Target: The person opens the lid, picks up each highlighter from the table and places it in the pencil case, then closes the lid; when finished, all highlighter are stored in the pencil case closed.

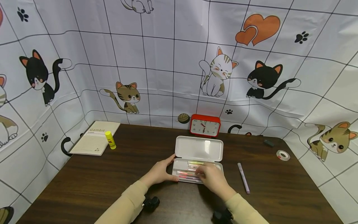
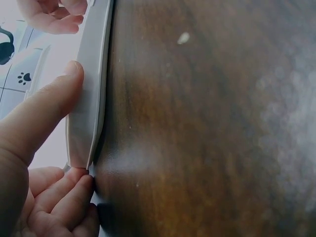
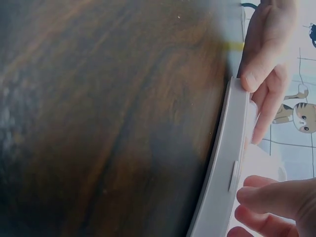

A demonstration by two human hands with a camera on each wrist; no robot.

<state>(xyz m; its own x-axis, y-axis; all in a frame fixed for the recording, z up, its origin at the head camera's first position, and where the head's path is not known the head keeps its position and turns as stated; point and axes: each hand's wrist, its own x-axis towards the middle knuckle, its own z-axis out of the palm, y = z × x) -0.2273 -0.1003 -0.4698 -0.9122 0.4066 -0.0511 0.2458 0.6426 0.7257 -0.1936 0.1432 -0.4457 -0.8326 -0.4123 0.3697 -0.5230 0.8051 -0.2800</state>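
A white pencil case (image 1: 193, 147) lies with its lid tipped back on the brown table. My left hand (image 1: 159, 172) holds the case's left end, thumb along the front wall (image 2: 91, 98) and fingertips against the end. Several pens (image 1: 184, 175) with pink, purple and yellow-green colours lie inside the tray. Over the tray's right half, my right hand (image 1: 213, 180) reaches in with curled fingers, its fingertips close to the pens. From the right wrist, its thumb and fingers (image 3: 266, 197) show above the front wall; I cannot tell whether they pinch a pen.
A purple pen (image 1: 243, 178) lies right of the case. Behind the lid stands a red clock (image 1: 205, 125). A yellow glue stick (image 1: 110, 140) and a notebook (image 1: 95, 138) are at the back left. White tape (image 1: 283, 155) and a small dark block (image 1: 268, 143) lie at the back right.
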